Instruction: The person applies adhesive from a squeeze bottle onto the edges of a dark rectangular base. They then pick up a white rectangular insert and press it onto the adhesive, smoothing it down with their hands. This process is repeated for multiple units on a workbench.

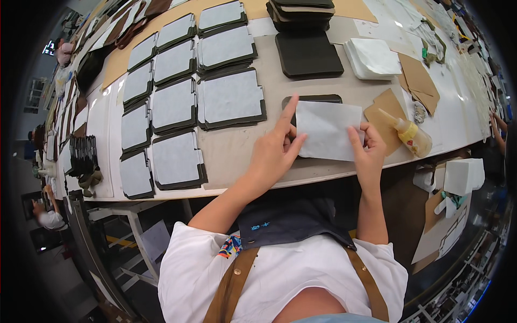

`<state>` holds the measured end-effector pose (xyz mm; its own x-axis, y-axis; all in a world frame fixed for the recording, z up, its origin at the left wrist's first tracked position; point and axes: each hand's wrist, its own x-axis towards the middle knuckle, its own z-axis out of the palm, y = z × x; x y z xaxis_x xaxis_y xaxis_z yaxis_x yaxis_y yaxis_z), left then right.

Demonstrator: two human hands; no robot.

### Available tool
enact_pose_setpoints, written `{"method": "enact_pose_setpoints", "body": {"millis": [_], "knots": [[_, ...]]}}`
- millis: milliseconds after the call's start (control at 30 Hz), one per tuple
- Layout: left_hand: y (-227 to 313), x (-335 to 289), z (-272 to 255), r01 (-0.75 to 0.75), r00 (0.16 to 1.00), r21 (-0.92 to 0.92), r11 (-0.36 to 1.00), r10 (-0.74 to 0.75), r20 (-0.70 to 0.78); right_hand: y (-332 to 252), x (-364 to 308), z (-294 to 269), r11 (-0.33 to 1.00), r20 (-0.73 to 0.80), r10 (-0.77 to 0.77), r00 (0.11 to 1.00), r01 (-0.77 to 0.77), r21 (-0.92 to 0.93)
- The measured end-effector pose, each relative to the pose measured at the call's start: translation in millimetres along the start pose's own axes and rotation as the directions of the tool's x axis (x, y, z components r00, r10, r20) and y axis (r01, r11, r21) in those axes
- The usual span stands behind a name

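Observation:
A white rectangular sheet (328, 128) hangs between my two hands, above a dark flat panel (322, 99) with rounded corners. My left hand (274, 153) pinches the sheet's left edge with the thumb in front, while its index finger points up and away. At the sheet's lower right side, my right hand (370, 151) grips the edge between thumb and bent fingers. Most of the dark panel is hidden behind the sheet; only its far edge and part of its left side show.
Stacks of dark panels topped with white sheets (175, 159) stand in rows at the left. Farther back are dark panels (309, 54) and a pile of white sheets (371, 58). A yellowish squeeze bottle (413, 139) lies beside brown card (383, 113) at the right.

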<state>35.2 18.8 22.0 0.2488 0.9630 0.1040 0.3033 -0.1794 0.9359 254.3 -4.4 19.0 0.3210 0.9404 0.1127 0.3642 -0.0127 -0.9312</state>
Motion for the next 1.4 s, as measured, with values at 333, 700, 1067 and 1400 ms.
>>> {"method": "enact_pose_setpoints", "body": {"millis": [333, 700, 1067, 1400], "knots": [[-16.6, -1.0, -6.7, -0.059, 0.994, 0.216, 0.975, 0.078, -0.078, 2.5, 17.5, 19.2, 0.934, 0.027, -0.214, 0.977, 0.212, -0.288], [-22.1, 0.7, -4.5, -0.011, 0.996, 0.226, 0.974, 0.03, -0.08, 4.2, 21.8, 18.6, 0.908, 0.059, -0.23, 0.971, 0.236, -0.346], [-18.2, 1.9, -4.1, 0.047, 0.998, 0.241, 0.969, -0.035, -0.053, 2.7, 21.2, 17.4, 0.853, 0.053, -0.309, 0.95, 0.301, -0.426], [-18.9, 1.9, -2.8, 0.072, 0.997, 0.218, 0.973, -0.062, -0.053, 5.4, 23.2, 15.8, 0.671, 0.141, -0.46, 0.877, 0.446, -0.592]]}}
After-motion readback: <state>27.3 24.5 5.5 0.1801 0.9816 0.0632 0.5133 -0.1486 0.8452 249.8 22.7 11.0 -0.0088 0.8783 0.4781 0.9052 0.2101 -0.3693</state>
